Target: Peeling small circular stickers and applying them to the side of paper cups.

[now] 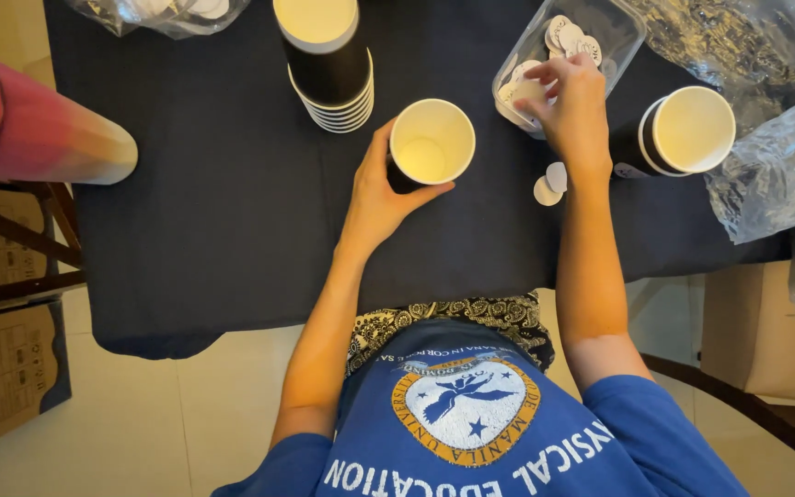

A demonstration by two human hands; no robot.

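Observation:
My left hand [376,191] grips a black paper cup [432,143] with a white inside, standing upright on the black tablecloth [223,184]. My right hand [572,109] reaches into a clear plastic tub [600,23] of small round white stickers, fingertips pinched at its near edge; whether a sticker is between them I cannot tell. Two round white stickers [549,184] lie on the cloth beside my right wrist. A second black cup [687,129] lies tilted to the right of that hand.
A stack of black cups [328,60] stands behind the held cup. Crumpled clear plastic bags [766,156] lie at the right, another bag [158,11] at the top left. A red-to-cream cylinder [34,124] juts in from the left. Wooden chairs stand on both sides.

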